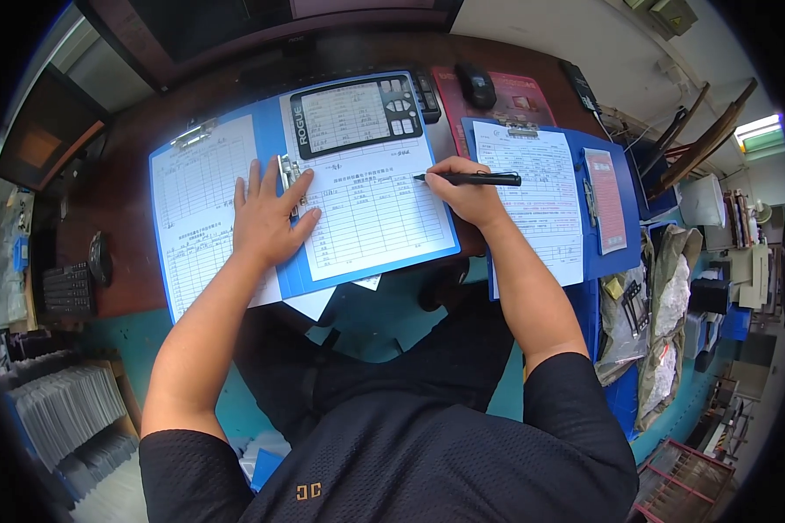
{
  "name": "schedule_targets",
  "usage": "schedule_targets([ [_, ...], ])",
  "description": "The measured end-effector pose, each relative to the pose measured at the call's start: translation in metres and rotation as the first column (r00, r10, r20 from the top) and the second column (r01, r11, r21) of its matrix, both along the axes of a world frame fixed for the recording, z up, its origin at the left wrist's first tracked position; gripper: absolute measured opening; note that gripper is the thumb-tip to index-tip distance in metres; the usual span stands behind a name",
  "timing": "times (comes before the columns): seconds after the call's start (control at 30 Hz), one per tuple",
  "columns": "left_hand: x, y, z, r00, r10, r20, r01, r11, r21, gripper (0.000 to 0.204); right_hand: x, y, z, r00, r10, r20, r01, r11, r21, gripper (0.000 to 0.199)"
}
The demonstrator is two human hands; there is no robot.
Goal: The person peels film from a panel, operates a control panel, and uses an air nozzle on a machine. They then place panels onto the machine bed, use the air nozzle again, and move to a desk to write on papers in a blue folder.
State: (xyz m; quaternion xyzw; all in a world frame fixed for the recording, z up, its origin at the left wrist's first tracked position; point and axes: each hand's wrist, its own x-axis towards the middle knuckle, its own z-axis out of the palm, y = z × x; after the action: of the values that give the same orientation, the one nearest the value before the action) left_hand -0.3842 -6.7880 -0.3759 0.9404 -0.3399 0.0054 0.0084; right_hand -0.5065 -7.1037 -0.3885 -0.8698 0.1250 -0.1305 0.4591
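Note:
My right hand (467, 190) is closed round a black pen (484, 179), its tip at the right side of a printed form (375, 227). That form lies in an opened blue clip folder (449, 244) with handwriting in some of its rows. My left hand (273, 213) rests flat, fingers spread, across the folder's middle beside a metal clip (290, 179). More filled-in sheets (202, 174) show on the folder's left half. Over the top of the form lies a black-framed device or panel (340, 115) with several buttons; the framed area shows handwritten table rows.
A second blue clipboard (615, 261) with a printed sheet (532, 200) lies to the right, a red-and-white card on it. Behind are a black mouse (476, 85), a red mat (519, 96) and a monitor (279, 26). At left stand another mouse (100, 259) and a keyboard (68, 289).

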Motion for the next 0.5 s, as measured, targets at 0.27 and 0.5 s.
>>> schedule_targets([
  [0.27, 0.0004, 0.0011, -0.0029, 0.999, -0.016, 0.034, 0.017, 1.0, -0.012, 0.056, -0.0006, -0.0006, -0.004, 0.999, -0.025, 0.03, 0.025, 1.0, 0.001, 0.022],
  [0.5, 0.0005, 0.0021, -0.0035, 0.999, -0.018, 0.041, 0.019, 1.0, -0.016, 0.056, -0.0007, -0.0013, -0.0045, 0.999, -0.033, 0.041, 0.033, 0.999, -0.019, 0.021],
])
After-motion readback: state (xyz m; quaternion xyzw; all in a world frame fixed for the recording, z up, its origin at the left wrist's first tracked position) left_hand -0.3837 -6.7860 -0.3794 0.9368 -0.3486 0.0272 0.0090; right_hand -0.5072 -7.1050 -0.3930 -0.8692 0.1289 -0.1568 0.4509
